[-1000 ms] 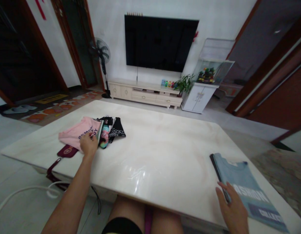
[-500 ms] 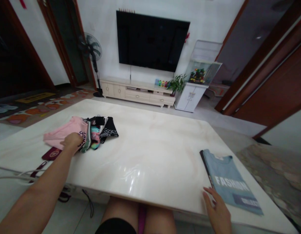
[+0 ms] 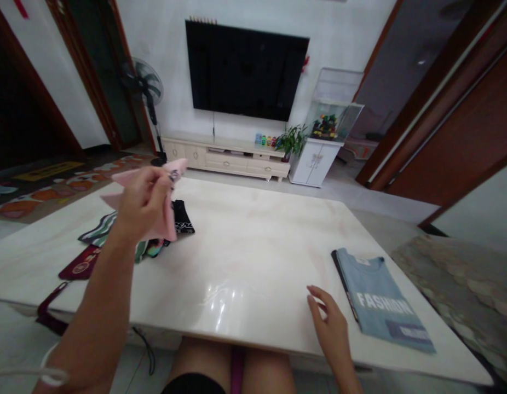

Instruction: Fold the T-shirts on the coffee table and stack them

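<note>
My left hand [image 3: 142, 205] is closed on a pink garment [image 3: 166, 221] with dark lettering, holding it bunched up above the table. Whether it is a top or underwear I cannot tell. Below lies a pile of clothes: a green-and-white striped piece [image 3: 98, 231], a multicoloured piece [image 3: 154, 249] and a black piece with white script [image 3: 183, 218]. My hand and the pink cloth cover part of this pile. My right hand [image 3: 329, 323] hovers over the near right of the table, thumb and fingers apart, with nothing in it. Beside it is a folded blue-grey T-shirt [image 3: 376, 298] printed "FASHION", on top of something black.
The clothes lie on a white glossy table [image 3: 245, 246]. A dark red pouch [image 3: 79, 264] with a strap hanging over the near edge lies at the left. Beyond stand a fan [image 3: 147, 87], a low TV cabinet [image 3: 224, 158], a potted plant [image 3: 292, 141] and a glass tank [image 3: 333, 120].
My left hand has lifted the pink garment off the pile, uncovering the striped piece and more of the red pouch. My right hand has moved left, away from the T-shirt.
</note>
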A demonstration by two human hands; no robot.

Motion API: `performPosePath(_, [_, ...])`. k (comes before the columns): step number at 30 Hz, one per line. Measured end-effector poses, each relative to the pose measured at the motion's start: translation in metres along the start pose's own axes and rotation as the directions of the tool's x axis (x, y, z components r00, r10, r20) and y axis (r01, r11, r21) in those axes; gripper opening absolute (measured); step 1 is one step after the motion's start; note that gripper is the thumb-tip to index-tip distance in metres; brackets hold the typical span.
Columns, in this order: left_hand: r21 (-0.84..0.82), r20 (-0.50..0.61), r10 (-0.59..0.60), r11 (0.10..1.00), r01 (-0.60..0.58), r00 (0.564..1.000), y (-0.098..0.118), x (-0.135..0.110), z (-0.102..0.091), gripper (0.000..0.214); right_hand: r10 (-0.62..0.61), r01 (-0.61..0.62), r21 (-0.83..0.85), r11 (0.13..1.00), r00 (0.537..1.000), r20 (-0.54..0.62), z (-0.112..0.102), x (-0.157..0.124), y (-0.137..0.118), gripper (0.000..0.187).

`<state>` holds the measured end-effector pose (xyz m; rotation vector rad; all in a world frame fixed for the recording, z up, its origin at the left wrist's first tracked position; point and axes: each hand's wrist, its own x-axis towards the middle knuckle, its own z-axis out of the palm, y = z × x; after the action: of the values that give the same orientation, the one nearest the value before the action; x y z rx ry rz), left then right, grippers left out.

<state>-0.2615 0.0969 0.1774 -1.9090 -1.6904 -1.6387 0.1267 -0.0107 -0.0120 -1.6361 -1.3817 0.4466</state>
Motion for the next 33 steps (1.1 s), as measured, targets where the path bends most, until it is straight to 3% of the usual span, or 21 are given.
performPosePath(1, [-0.176,0.089,0.082,0.982,-0.066,0.993,0.027,-0.004,-0.001,0.03,-0.002,-0.002,0.086,0.996,0.999,0.044,0.008,0.004,-0.019,0.042])
performPosePath(3, [-0.387,0.209,0.129,0.921,-0.039,0.969,0.066,-0.014,0.002,0.027,0.0,-0.031,0.262,0.965,0.993,0.12,0.021,0.01,-0.052,0.057])
performPosePath(5, [-0.44,0.255,0.085,0.897,0.037,0.963,0.079,-0.021,0.018,0.024,0.002,-0.065,0.392,0.918,0.987,0.159,0.027,0.015,-0.072,0.077])
performPosePath(7, [-0.408,0.278,0.018,0.907,0.101,0.96,0.069,-0.027,0.047,0.022,-0.013,-0.068,0.441,0.895,0.984,0.179,0.028,0.017,-0.079,0.083])
performPosePath(11, [-0.21,0.395,-0.071,0.963,0.166,0.916,0.03,-0.057,0.112,0.015,0.02,-0.124,0.383,0.916,0.964,0.265,0.028,0.012,-0.066,0.045])
performPosePath(13, [-0.131,0.483,-0.06,0.982,0.14,0.874,0.023,-0.089,0.127,0.016,0.084,-0.179,0.346,0.921,0.958,0.273,0.03,0.005,-0.053,0.037])
performPosePath(15, [-0.168,0.597,0.005,0.979,0.118,0.802,0.029,-0.128,0.127,0.025,0.162,-0.241,0.335,0.911,0.955,0.247,0.033,-0.004,-0.042,0.039])
performPosePath(19, [-0.285,0.83,0.167,0.947,0.148,0.532,0.059,-0.206,0.106,0.052,0.277,-0.378,0.336,0.863,0.909,0.313,0.038,-0.02,-0.037,0.041])
performPosePath(21, [-0.227,0.865,0.126,0.962,0.154,0.486,0.068,-0.232,0.099,0.059,0.212,-0.37,0.336,0.866,0.881,0.423,0.037,-0.026,-0.041,0.038])
performPosePath(23, [-0.172,0.867,0.057,0.967,0.189,0.496,0.068,-0.244,0.097,0.051,0.119,-0.292,0.33,0.898,0.882,0.456,0.034,-0.03,-0.044,0.034])
performPosePath(26, [-0.189,0.848,0.02,0.945,0.267,0.529,0.058,-0.243,0.094,0.043,0.044,-0.115,0.252,0.961,0.961,0.272,0.024,-0.032,-0.04,0.033])
performPosePath(28, [-0.222,0.806,-0.003,0.926,0.307,0.592,0.054,-0.234,0.089,0.036,0.011,-0.038,0.174,0.984,0.988,0.153,0.016,-0.035,-0.038,0.029])
performPosePath(30, [-0.247,0.764,-0.039,0.904,0.349,0.643,0.06,-0.223,0.08,0.029,-0.042,0.025,0.128,0.991,0.99,0.132,0.01,-0.038,-0.043,0.036])
performPosePath(32, [-0.291,0.767,-0.025,0.878,0.381,0.641,0.076,-0.211,0.07,0.024,-0.121,0.099,0.129,0.987,0.979,0.167,0.007,-0.042,-0.055,0.057])
performPosePath(33, [-0.319,0.787,0.01,0.862,0.394,0.616,0.085,-0.205,0.064,0.022,-0.171,0.145,0.14,0.979,0.965,0.197,0.007,-0.044,-0.063,0.06])
